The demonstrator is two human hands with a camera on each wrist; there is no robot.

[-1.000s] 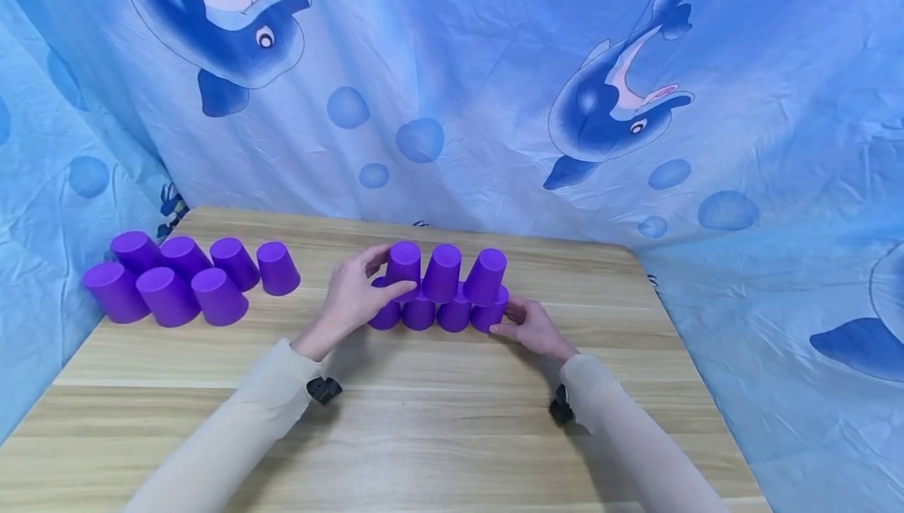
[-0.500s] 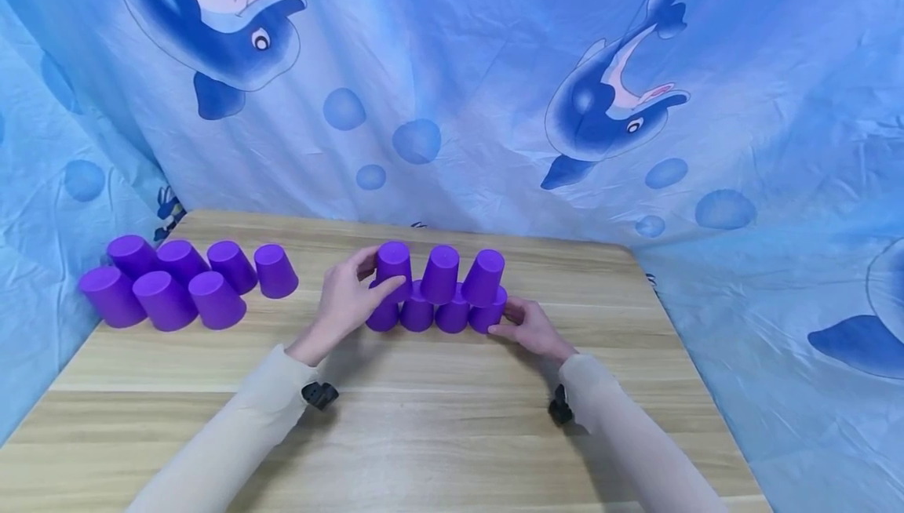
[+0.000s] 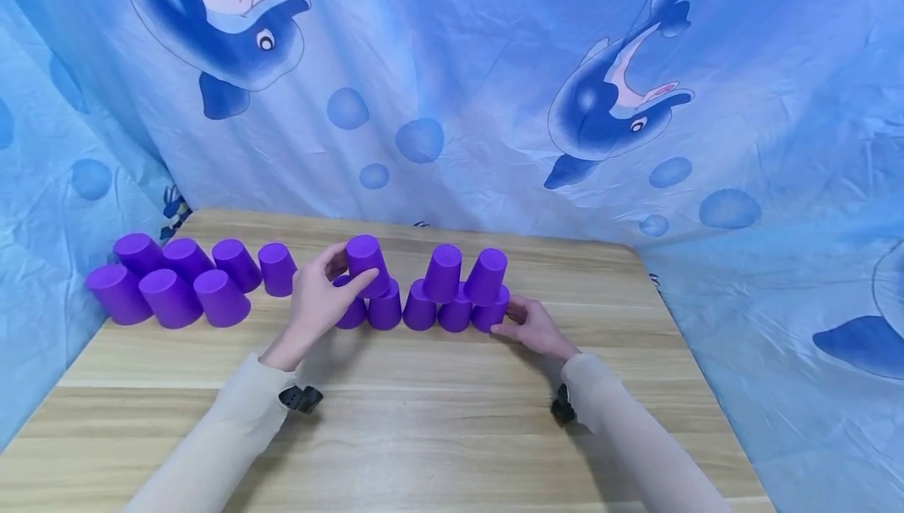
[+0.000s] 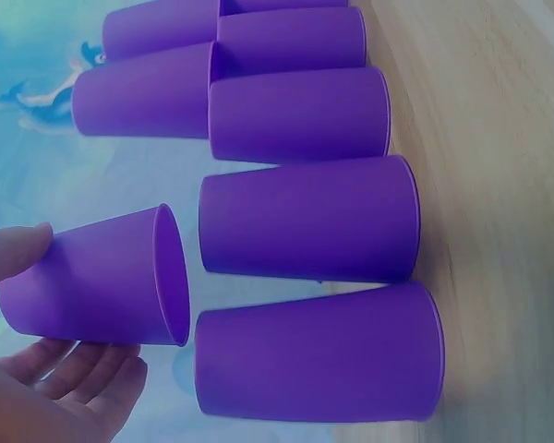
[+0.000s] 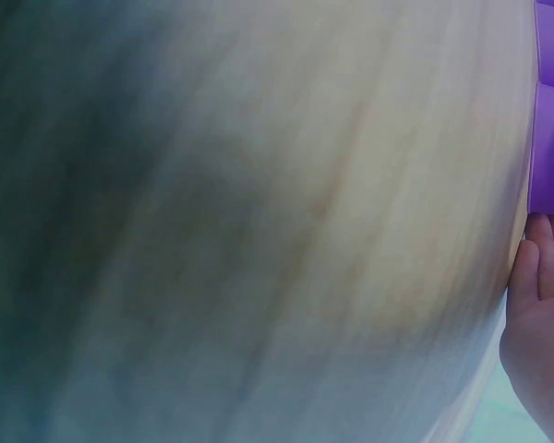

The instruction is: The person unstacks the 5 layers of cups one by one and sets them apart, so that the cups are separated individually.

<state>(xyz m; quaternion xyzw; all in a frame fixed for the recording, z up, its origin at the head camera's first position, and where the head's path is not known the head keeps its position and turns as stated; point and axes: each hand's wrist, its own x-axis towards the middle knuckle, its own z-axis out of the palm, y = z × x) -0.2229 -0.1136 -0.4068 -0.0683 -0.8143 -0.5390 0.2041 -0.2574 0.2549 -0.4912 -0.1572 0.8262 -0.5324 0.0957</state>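
Note:
My left hand grips an upside-down purple cup, thumb on one side and fingers on the other. In the left wrist view, the held cup hangs just off the bases of two cups, a narrow gap between. Beneath it runs a row of upturned purple cups; the row's left-end cup is partly behind my left hand. Two cups, one near the middle and another on the right, sit on that row. My right hand holds the row's right-end cup low on its side.
Several more upturned purple cups stand in two lines on the left of the wooden table, including a front cup and a back cup. Blue dolphin-print cloth hangs behind the table and at its sides.
My left hand has shifted left along the row with the held cup, uncovering a gap in the upper tier and more of the lower row. My right hand stays at the right-end cup.

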